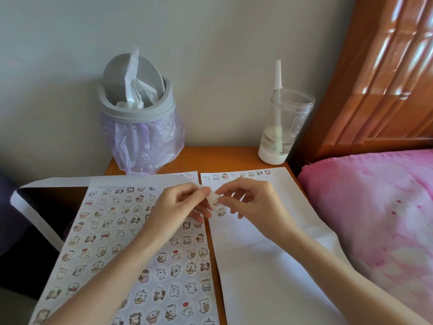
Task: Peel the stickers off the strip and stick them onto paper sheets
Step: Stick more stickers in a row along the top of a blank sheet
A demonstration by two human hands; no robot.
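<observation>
A short white sticker strip [216, 204] with small cartoon animal stickers hangs between my two hands above the table. My left hand [180, 207] pinches its upper end from the left. My right hand [248, 199] pinches the same upper end from the right, fingertips touching the strip. Under my left forearm lies a paper sheet [131, 254] filled with rows of stickers. To the right lies another white paper sheet [264, 266] with one row of stickers [236, 176] along its far edge; the rest of it is blank.
A grey lidded bin [138, 109] with a purple bag stands at the back left of the orange wooden table [225, 158]. A clear cup with a straw [283, 127] stands at the back right. A pink pillow [375, 207] borders the table's right side.
</observation>
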